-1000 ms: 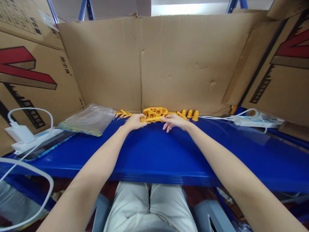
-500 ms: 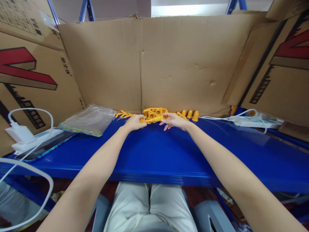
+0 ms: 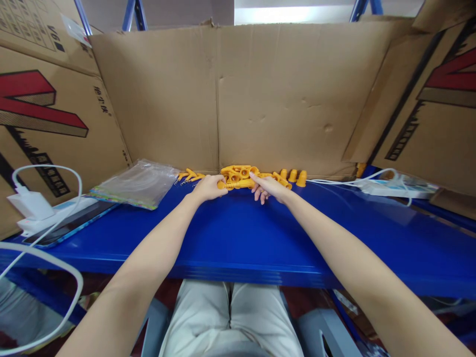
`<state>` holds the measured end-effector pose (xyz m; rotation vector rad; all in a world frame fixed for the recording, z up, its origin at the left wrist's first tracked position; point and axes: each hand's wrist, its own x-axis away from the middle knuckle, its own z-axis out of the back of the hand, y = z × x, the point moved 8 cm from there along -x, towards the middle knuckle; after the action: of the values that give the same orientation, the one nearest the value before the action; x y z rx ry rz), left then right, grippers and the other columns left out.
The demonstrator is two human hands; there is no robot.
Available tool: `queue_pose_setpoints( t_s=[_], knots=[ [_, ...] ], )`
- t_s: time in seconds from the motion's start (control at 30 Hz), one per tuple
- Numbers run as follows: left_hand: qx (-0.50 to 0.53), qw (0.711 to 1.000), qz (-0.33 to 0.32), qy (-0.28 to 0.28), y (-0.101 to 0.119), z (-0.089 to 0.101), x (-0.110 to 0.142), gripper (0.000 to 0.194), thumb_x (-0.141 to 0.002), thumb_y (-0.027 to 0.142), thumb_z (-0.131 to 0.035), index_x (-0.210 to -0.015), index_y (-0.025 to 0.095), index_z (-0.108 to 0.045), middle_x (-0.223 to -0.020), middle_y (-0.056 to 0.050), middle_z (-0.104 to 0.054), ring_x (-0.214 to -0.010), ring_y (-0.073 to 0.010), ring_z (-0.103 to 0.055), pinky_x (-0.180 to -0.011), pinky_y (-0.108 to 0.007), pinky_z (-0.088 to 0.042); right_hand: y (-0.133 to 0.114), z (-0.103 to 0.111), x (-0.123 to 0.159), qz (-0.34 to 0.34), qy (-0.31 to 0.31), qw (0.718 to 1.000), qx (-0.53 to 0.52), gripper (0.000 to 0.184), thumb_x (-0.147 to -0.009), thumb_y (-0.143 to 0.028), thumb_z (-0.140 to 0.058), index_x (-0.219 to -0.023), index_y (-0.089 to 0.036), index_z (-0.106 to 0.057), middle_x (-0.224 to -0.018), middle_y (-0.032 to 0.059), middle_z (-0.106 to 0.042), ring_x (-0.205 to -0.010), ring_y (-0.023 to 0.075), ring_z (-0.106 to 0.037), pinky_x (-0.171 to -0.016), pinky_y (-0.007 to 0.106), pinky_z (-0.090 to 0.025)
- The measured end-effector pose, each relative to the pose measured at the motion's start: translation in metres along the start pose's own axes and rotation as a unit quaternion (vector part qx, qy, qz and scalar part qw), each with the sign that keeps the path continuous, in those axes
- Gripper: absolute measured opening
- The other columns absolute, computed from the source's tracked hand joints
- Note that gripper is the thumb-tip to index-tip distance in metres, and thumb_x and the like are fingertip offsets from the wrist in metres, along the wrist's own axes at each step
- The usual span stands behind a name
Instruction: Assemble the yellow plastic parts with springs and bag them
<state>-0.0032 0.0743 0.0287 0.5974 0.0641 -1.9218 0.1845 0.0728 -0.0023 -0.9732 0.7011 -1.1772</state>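
Observation:
A heap of yellow plastic pieces (image 3: 240, 172) lies against the cardboard at the back of the blue table, several showing round hollow ends. At its left end my left hand (image 3: 208, 188) is closed around a yellow plastic piece (image 3: 222, 185); the fingertips are partly hidden. My right hand (image 3: 269, 188) is at the heap's right end, thumb and fingers apart, the thumb close to a hollow end. Left of my left hand lie yellow handles with metal spirals (image 3: 190, 175). Several yellow cup-shaped pieces (image 3: 301, 178) stand right of my right hand.
Clear plastic bags (image 3: 137, 183) lie at the left. Beside them are a dark flat device (image 3: 74, 225) and a power strip with a white charger (image 3: 35, 207). Another white power strip (image 3: 397, 187) with cables is at the right. Cardboard (image 3: 282, 99) walls the back and sides.
My right hand has drawn slightly left and its fingers have turned downward, uncovering yellow pieces on its right. My left hand has barely moved.

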Motion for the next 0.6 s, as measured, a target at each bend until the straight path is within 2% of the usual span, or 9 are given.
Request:
queue_pose_setpoints(
  t_s=[0.07,0.13,0.2,0.27,0.33,0.47,0.6],
  knots=[
    [0.005,1.0,0.004,-0.001,-0.0015,-0.0001,-0.0003,0.026,-0.068,0.037,-0.06,-0.087,0.021,-0.066,-0.061,0.001,-0.062,-0.056,-0.0154,-0.052,-0.056,-0.025,-0.033,0.0005,0.0004,0.0041,-0.009,-0.029,0.999,0.014,0.063,-0.088,-0.069,-0.034,-0.086,-0.012,-0.061,-0.065,0.0117,-0.069,-0.037,0.0118,-0.057,-0.033,0.021,-0.039],
    [0.014,1.0,0.006,-0.004,-0.0028,-0.0004,-0.0004,0.026,-0.068,0.037,-0.06,-0.088,0.021,-0.066,-0.061,0.001,-0.062,-0.057,-0.0154,-0.053,-0.056,-0.025,-0.033,-0.0002,0.0015,0.0074,0.0,-0.057,0.998,0.01,0.052,-0.088,-0.061,-0.047,-0.107,-0.014,-0.061,-0.094,0.0143,-0.072,-0.049,0.0136,-0.065,-0.043,0.022,-0.047],
    [0.019,1.0,0.009,-0.005,-0.004,-0.0006,-0.0004,0.027,-0.068,0.037,-0.06,-0.088,0.021,-0.066,-0.061,0.001,-0.062,-0.057,-0.0156,-0.053,-0.055,-0.025,-0.033,-0.0038,0.0043,0.0082,0.035,-0.066,0.997,-0.011,0.049,-0.084,-0.042,-0.065,-0.127,-0.023,-0.052,-0.12,0.0119,-0.065,-0.065,0.0139,-0.07,-0.057,0.023,-0.054],
    [0.017,1.0,0.011,-0.003,-0.0047,-0.0001,-0.0003,0.027,-0.067,0.037,-0.061,-0.088,0.021,-0.066,-0.061,0.001,-0.062,-0.056,-0.0155,-0.053,-0.055,-0.025,-0.033,-0.0069,0.0078,0.0065,0.07,-0.058,0.995,-0.038,0.058,-0.081,-0.025,-0.07,-0.134,-0.029,-0.046,-0.13,0.0089,-0.059,-0.073,0.0124,-0.07,-0.068,0.024,-0.055],
    [0.013,1.0,0.01,-0.002,-0.0045,0.0003,-0.0003,0.028,-0.068,0.038,-0.061,-0.089,0.021,-0.066,-0.061,0.001,-0.062,-0.056,-0.0152,-0.053,-0.055,-0.025,-0.032,-0.0063,0.0097,0.0034,0.079,-0.047,0.994,-0.06,0.052,-0.083,-0.02,-0.067,-0.131,-0.027,-0.05,-0.128,0.0083,-0.06,-0.072,0.0108,-0.069,-0.07,0.024,-0.055],
    [0.011,1.0,0.007,-0.004,-0.0038,0.0,-0.0002,0.029,-0.069,0.038,-0.061,-0.091,0.021,-0.065,-0.062,0.001,-0.061,-0.057,-0.0151,-0.053,-0.055,-0.024,-0.032,-0.0028,0.008,0.0001,0.059,-0.042,0.996,-0.059,0.026,-0.088,-0.031,-0.061,-0.111,-0.02,-0.062,-0.11,0.009,-0.069,-0.065,0.0097,-0.067,-0.066,0.023,-0.055],
    [0.004,1.0,-0.006,0.002,-0.0025,0.0006,-0.0003,0.033,-0.071,0.046,-0.061,-0.092,0.022,-0.064,-0.066,0.0,-0.063,-0.061,-0.0159,-0.055,-0.056,-0.024,-0.033,-0.0025,0.0066,0.0,0.058,-0.043,0.996,-0.05,0.026,-0.088,-0.042,-0.059,-0.091,-0.018,-0.067,-0.098,0.0088,-0.072,-0.062,0.0105,-0.066,-0.065,0.025,-0.056]
  ],
)
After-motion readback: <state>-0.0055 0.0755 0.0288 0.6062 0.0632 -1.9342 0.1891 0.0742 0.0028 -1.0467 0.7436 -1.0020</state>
